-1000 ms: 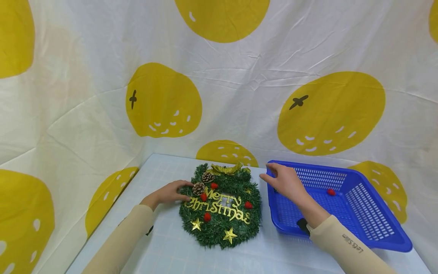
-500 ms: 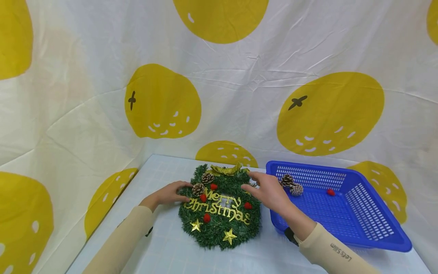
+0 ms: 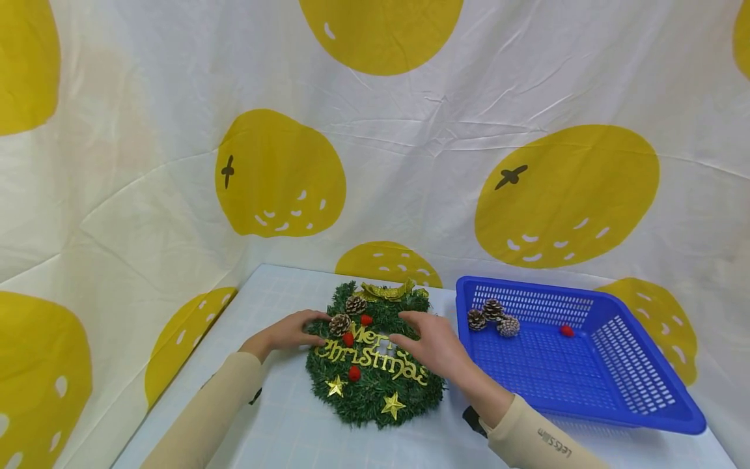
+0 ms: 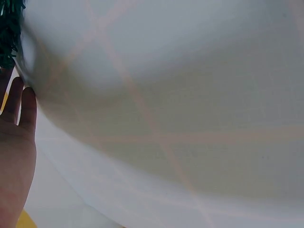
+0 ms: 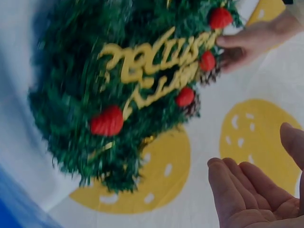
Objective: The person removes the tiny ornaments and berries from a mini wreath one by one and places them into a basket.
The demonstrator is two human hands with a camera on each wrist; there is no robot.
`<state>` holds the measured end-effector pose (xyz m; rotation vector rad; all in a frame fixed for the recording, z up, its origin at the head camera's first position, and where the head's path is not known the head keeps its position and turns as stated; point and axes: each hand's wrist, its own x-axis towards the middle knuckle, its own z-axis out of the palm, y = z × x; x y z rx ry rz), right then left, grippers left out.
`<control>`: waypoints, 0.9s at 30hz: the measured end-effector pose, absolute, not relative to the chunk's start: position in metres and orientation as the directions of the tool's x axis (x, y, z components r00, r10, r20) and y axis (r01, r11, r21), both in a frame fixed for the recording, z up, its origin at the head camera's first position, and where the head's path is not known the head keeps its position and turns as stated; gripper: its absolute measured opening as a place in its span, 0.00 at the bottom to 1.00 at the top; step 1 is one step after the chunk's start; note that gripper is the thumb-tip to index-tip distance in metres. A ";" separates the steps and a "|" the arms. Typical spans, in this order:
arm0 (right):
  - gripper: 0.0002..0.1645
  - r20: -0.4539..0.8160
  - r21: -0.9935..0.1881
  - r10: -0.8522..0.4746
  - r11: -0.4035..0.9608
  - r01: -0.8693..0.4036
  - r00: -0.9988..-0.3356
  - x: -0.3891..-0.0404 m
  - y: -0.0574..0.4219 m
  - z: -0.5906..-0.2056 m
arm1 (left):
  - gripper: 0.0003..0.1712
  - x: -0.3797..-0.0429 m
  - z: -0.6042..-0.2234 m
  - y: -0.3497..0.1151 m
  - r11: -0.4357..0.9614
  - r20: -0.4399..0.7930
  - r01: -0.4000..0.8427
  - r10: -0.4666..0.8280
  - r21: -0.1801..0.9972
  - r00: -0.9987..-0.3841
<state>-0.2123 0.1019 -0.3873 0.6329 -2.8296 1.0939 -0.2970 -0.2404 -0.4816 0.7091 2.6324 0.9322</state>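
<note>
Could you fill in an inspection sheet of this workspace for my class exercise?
Surface: pale blue checked tabletop.
Job's things: Merry Christmas wreath bearing gold stars, red ornaments and pine cones.
Clutter: blue plastic basket holding three further pine cones and one red ornament.
Hands: left hand touches the wreath's left edge; right hand hovers over its right side.
Cables: nothing seen.
Surroundings: white sheet with yellow fruit print.

The head view is evenly bright. Soft shadow dims the tabletop at left wrist; the right wrist's wreath seems slightly blurred.
</note>
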 end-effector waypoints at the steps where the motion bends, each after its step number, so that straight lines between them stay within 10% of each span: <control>1: 0.30 0.186 -0.636 -0.367 0.662 -0.396 -0.911 -0.211 0.100 -0.389 | 0.33 -0.297 -0.482 -0.240 0.676 -0.080 0.357 0.524 0.645 -0.848; 27: 0.27 0.109 -0.567 -0.535 0.659 -0.495 -0.838 -0.189 0.048 -0.433 | 0.35 -0.296 -0.480 -0.238 0.687 -0.086 0.342 0.508 0.641 -0.857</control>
